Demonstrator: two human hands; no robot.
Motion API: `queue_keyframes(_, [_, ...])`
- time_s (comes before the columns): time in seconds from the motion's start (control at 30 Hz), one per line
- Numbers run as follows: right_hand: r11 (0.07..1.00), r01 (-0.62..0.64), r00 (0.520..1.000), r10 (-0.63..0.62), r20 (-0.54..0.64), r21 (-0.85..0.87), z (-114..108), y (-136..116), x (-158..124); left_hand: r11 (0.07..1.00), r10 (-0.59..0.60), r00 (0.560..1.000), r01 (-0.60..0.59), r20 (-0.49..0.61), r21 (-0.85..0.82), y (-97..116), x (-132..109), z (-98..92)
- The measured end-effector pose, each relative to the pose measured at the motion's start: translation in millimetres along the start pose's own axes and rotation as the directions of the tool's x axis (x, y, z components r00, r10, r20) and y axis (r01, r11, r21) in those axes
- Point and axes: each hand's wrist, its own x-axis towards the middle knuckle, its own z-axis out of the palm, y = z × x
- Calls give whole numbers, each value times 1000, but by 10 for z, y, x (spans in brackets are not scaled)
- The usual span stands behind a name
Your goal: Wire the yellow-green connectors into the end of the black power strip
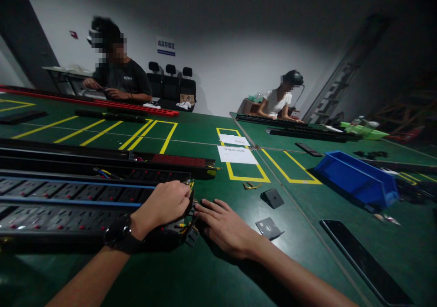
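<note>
Long black power strips with rows of sockets lie side by side at the left, blue edging along them. My left hand, with a black watch on its wrist, rests over the strips' right end with its fingers curled; what they hold, if anything, is hidden. Beside that end, my right hand lies palm down with its fingers stretched out, the tips near a small metal part. Yellow-green wires show between the hands. Two grey metal brackets lie to the right of my right hand.
A blue bin and a large phone lie at the right. White paper labels sit on the green table. Across it, two people work beside long strips. A smaller phone lies farther back.
</note>
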Motion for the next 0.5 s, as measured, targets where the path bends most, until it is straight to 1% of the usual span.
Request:
queue_keyframes(0.3, [999, 1, 1000, -1, -15, 33, 23, 24, -29, 1000, -8, 1000, 8, 18, 15, 8, 14, -5])
queue_keyframes(0.4, [1000, 9, 999, -7, -42, 29, 24, 15, -36, 999, -20, 999, 19, 29, 30, 18, 14, -21])
queue_keyframes(0.5, [1000, 10, 995, -9, -97, 7, -17, -13, -49, 999, -33, 999, 32, 30, 39, 19, 9, -27])
